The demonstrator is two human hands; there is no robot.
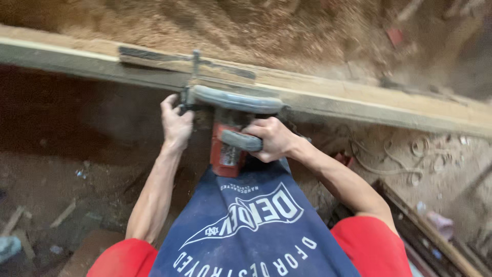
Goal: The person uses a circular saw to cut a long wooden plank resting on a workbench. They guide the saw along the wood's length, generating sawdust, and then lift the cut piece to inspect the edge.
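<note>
Sawdust and wood shavings cover the ground (410,159) of a dim workshop, and a long wooden beam (359,102) runs across the view from upper left to right, resting above the littered floor. A red power saw (228,138) with a grey curved guard sits against the near edge of the beam, roughly at its middle, with a dark metal guide strip (154,55) lying along the top of the wood just beyond it. The saw seems braced from two sides so that it stays pressed square to the beam. The left hand (176,123) is closed around the front knob beside the guard, arm stretched nearly straight and wrist bent slightly up. The right hand (271,139) is wrapped tight on the grey rear handle, elbow bent and pushed outward. A dark blue printed apron (251,225) hangs below the saw, over red sleeves (374,241).
</note>
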